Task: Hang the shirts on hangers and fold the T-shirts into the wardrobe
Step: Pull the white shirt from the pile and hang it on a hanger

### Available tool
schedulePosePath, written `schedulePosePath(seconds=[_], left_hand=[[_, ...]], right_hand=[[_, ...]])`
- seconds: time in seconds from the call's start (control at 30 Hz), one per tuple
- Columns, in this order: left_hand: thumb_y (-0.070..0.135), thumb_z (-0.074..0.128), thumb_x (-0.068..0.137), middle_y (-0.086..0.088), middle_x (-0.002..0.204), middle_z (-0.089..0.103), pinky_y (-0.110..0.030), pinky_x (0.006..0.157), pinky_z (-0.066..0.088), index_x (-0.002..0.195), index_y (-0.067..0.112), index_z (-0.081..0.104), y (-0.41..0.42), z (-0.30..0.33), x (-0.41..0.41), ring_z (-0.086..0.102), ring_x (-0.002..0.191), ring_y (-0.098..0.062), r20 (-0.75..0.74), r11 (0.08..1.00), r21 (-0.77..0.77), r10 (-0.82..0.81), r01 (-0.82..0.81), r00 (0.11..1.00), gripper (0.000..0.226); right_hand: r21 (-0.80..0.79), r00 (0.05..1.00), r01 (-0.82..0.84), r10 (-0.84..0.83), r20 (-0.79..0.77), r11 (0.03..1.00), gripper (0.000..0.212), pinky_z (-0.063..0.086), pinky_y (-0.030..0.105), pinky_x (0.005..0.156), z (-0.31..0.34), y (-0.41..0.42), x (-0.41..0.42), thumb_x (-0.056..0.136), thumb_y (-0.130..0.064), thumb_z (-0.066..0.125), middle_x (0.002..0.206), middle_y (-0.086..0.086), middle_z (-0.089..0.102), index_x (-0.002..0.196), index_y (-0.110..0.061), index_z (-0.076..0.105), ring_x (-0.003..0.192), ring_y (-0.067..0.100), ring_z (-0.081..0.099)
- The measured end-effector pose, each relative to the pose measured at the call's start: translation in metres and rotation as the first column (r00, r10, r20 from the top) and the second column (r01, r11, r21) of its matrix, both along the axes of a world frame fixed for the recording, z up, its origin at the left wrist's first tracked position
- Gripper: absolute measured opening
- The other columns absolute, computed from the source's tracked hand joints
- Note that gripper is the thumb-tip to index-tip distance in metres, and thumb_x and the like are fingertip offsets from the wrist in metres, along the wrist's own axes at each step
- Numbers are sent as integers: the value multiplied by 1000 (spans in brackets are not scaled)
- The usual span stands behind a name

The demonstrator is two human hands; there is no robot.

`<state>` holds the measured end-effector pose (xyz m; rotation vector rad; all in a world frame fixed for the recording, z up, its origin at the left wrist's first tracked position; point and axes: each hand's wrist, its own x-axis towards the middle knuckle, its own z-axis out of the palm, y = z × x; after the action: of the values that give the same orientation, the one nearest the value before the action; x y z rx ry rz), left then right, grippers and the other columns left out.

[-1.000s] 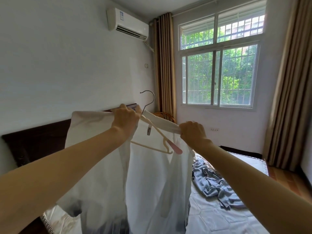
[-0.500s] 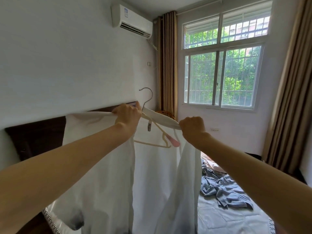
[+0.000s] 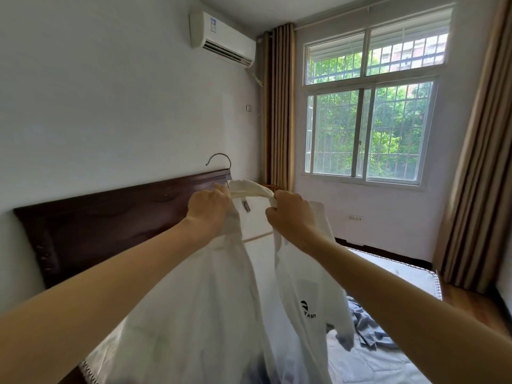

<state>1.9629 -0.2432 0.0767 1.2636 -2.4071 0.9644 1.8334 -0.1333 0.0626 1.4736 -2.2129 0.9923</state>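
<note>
Filling the lower frame, the bed [image 3: 393, 275] lies under a pale sheet, its dark headboard [image 3: 110, 225] against the white wall. A window [image 3: 371, 134] with green trees beyond sits between brown curtains [image 3: 277, 106], and an air conditioner [image 3: 221, 37] is mounted high on the wall. A crumpled blue-grey garment [image 3: 368, 331] lies on the bed at the right.

Held up above the bed, the white shirt [image 3: 207, 314] hangs open toward the camera, a dark logo showing on its right front panel. It is on a hanger [image 3: 221, 162], whose metal hook rises above the collar; a pale bar of the hanger shows through the opening below the collar.

The left hand [image 3: 209, 210] has its grip clenched on the shirt at the left side of the collar. The right hand [image 3: 291, 216] has its grip curled round the collar's right side. Both hands are close together, just below the hook.
</note>
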Motion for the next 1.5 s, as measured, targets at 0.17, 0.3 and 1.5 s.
schedulePosePath(seconds=[0.17, 0.3, 1.5], left_hand=[[9, 41, 99, -11, 119, 65, -37, 83, 49, 123, 2, 49, 11, 4, -3, 65, 109, -31, -85, 997, 40, -68, 72, 994, 26], [11, 40, 98, -12, 116, 66, -35, 74, 41, 121, 3, 48, 11, 3, 2, 64, 107, -34, -144, 988, 69, -128, 139, 981, 26], [31, 58, 85, -2, 76, 75, -24, 57, 38, 93, 19, 78, -32, -54, 26, 70, 67, -23, -537, 689, 19, -605, 725, 589, 25]], right_hand=[[-88, 999, -53, 53, -6, 995, 5, 56, 32, 66, -13, -6, 14, 89, -6, 56, 81, 4, 61, 93, -6, 59, 69, 20, 61], [-10, 986, -110, 108, -129, 994, 7, 57, 34, 68, -30, -3, 9, 93, -10, 56, 83, 6, 64, 95, -5, 61, 69, 22, 63], [-81, 997, -74, 73, -15, 994, 19, 33, 21, 60, -38, 28, -96, 92, -37, 65, 78, -5, 64, 100, -22, 74, 75, 18, 57]])
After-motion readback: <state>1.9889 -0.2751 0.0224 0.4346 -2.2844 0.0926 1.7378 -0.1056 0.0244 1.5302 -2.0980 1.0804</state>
